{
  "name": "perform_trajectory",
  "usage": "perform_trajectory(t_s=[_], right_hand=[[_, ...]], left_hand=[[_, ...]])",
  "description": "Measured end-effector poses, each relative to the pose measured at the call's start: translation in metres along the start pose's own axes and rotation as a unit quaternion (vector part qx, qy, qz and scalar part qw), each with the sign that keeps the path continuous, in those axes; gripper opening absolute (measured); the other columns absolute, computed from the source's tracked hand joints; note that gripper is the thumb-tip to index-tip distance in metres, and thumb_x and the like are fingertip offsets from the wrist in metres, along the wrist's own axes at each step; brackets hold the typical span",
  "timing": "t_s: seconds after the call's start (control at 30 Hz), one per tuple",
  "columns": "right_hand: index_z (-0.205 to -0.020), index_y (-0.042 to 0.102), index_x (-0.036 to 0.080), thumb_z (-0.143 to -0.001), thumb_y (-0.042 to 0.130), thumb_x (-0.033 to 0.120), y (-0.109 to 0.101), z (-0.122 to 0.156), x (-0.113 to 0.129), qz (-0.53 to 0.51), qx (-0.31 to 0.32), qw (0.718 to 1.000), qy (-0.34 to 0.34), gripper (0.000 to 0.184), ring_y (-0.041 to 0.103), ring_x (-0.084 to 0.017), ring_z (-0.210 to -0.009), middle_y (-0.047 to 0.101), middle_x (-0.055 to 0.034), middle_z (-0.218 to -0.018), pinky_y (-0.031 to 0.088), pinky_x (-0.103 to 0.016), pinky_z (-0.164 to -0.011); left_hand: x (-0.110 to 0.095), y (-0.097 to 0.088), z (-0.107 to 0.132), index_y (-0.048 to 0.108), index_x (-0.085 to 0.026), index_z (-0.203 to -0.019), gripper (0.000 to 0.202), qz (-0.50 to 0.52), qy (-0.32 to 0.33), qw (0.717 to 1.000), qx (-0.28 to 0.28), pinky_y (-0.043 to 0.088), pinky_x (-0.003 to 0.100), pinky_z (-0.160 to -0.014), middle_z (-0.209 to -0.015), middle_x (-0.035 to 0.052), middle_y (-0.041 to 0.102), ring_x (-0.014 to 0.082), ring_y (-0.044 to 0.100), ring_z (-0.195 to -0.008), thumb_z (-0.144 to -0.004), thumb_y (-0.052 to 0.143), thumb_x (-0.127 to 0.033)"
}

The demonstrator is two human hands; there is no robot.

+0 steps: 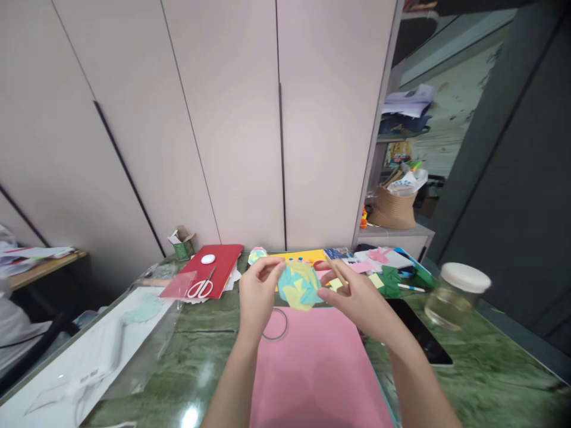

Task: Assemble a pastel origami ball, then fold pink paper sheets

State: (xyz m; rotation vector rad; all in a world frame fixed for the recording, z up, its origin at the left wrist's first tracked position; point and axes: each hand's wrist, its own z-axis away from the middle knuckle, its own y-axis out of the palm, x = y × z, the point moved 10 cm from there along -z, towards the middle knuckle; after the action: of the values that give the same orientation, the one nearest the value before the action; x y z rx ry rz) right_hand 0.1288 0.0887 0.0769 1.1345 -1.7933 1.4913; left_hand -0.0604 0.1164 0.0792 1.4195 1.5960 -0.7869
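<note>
A roundish yellow and light-blue patchwork of paper (300, 285) is held up above the far end of a pink sheet (312, 368). Pinched at its upper left edge, it hangs from the thumb and fingers of my left hand (259, 288). At its right edge is my right hand (357, 291), its fingers curled round a thin, light stick-like tool (336, 270) that slants up to the left. The thumb or a fingertip of this hand seems to touch the paper's edge. A thin grey ring (285, 326) lies on the pink sheet below my left hand.
White-handled scissors (201, 288) rest on a red folder (228, 261) at left. A lidded jar of clear liquid (452, 303) and a black tablet (422, 333) are at right. Coloured paper scraps (387, 279) lie behind. Cabinet doors (232, 131) border the green table (196, 356).
</note>
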Motion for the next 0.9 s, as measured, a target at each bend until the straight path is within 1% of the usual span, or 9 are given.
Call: perform_trajectory(t_s=[0.1,0.2,0.3,0.37,0.43,0.53,0.6,0.73,0.9], right_hand=[[-0.106,0.057,0.024,-0.075,0.057,0.043,0.005,-0.002,-0.005,0.006,0.016,1.0,0.011,0.037,0.054,-0.012,-0.057,0.066,-0.0015,-0.088,0.038,-0.025,-0.052],[-0.096,0.061,0.022,-0.076,0.056,0.041,0.003,-0.001,-0.004,0.037,0.006,0.999,0.003,0.028,0.058,-0.015,-0.063,0.068,-0.0011,-0.08,0.04,-0.026,-0.056],[-0.079,0.063,0.021,-0.078,0.052,0.036,-0.002,0.001,0.004,0.084,-0.017,0.996,-0.024,0.019,0.057,-0.014,-0.063,0.068,0.0001,-0.073,0.039,-0.025,-0.056],[-0.069,0.062,0.021,-0.079,0.05,0.033,-0.004,0.001,0.008,0.108,-0.03,0.993,-0.039,0.021,0.055,-0.013,-0.06,0.067,0.0009,-0.069,0.037,-0.024,-0.055],[-0.064,0.061,0.02,-0.08,0.048,0.032,-0.01,0.002,0.01,0.128,-0.061,0.989,-0.053,0.023,0.052,-0.012,-0.055,0.065,0.0015,-0.064,0.036,-0.024,-0.053],[-0.062,0.058,0.02,-0.082,0.048,0.033,-0.023,0.005,0.016,0.156,-0.135,0.975,-0.086,0.025,0.05,-0.011,-0.05,0.062,0.0019,-0.059,0.034,-0.023,-0.05],[-0.062,0.056,0.02,-0.083,0.049,0.034,-0.028,0.009,0.02,0.164,-0.168,0.966,-0.111,0.025,0.049,-0.01,-0.048,0.06,0.0026,-0.057,0.033,-0.022,-0.049],[-0.069,0.058,0.021,-0.084,0.051,0.032,-0.033,0.016,0.028,0.166,-0.204,0.954,-0.144,0.02,0.047,-0.008,-0.046,0.059,0.0042,-0.057,0.034,-0.02,-0.049],[-0.074,0.058,0.022,-0.084,0.052,0.029,-0.034,0.023,0.034,0.169,-0.235,0.944,-0.16,0.013,0.057,-0.009,-0.056,0.066,0.0035,-0.071,0.038,-0.019,-0.054]], left_hand=[[-0.001,-0.001,0.0,0.066,-0.016,-0.079,0.012,0.017,0.0,1.0,-0.007,0.05,0.024,-0.07,-0.081,0.0035,0.07,0.0153,0.065,-0.077,-0.073,0.066,-0.027],[-0.003,-0.001,0.001,0.066,-0.016,-0.078,0.011,0.023,0.0,1.0,-0.008,0.05,0.024,-0.07,-0.081,0.0037,0.07,0.0152,0.065,-0.077,-0.072,0.067,-0.026],[-0.005,0.0,0.003,0.066,-0.016,-0.076,0.01,0.019,0.004,1.0,-0.009,0.05,0.025,-0.071,-0.08,0.0035,0.07,0.0156,0.065,-0.077,-0.071,0.068,-0.024],[-0.007,0.0,0.004,0.066,-0.016,-0.074,0.007,0.007,0.01,1.0,-0.008,0.05,0.025,-0.07,-0.077,0.0029,0.069,0.0156,0.065,-0.076,-0.07,0.068,-0.022],[-0.008,0.0,0.005,0.066,-0.016,-0.072,0.006,-0.006,0.012,1.0,-0.005,0.05,0.024,-0.068,-0.076,0.0024,0.068,0.0155,0.064,-0.075,-0.069,0.068,-0.021],[-0.007,0.001,0.005,0.066,-0.017,-0.072,0.005,-0.012,0.004,1.0,0.001,0.05,0.024,-0.065,-0.074,0.0019,0.068,0.0148,0.063,-0.071,-0.068,0.068,-0.02],[-0.006,0.001,0.005,0.066,-0.017,-0.072,0.006,-0.011,-0.001,1.0,0.001,0.05,0.024,-0.064,-0.074,0.002,0.068,0.0146,0.063,-0.07,-0.068,0.068,-0.02],[-0.007,-0.001,0.005,0.066,-0.016,-0.072,0.008,0.002,-0.002,1.0,-0.011,0.05,0.024,-0.065,-0.075,0.0029,0.069,0.0147,0.064,-0.07,-0.067,0.07,-0.021],[-0.013,-0.006,0.007,0.064,-0.016,-0.076,0.013,-0.008,0.014,0.999,-0.038,0.05,0.023,-0.064,-0.073,0.0013,0.067,0.0132,0.063,-0.069,-0.066,0.071,-0.023]])
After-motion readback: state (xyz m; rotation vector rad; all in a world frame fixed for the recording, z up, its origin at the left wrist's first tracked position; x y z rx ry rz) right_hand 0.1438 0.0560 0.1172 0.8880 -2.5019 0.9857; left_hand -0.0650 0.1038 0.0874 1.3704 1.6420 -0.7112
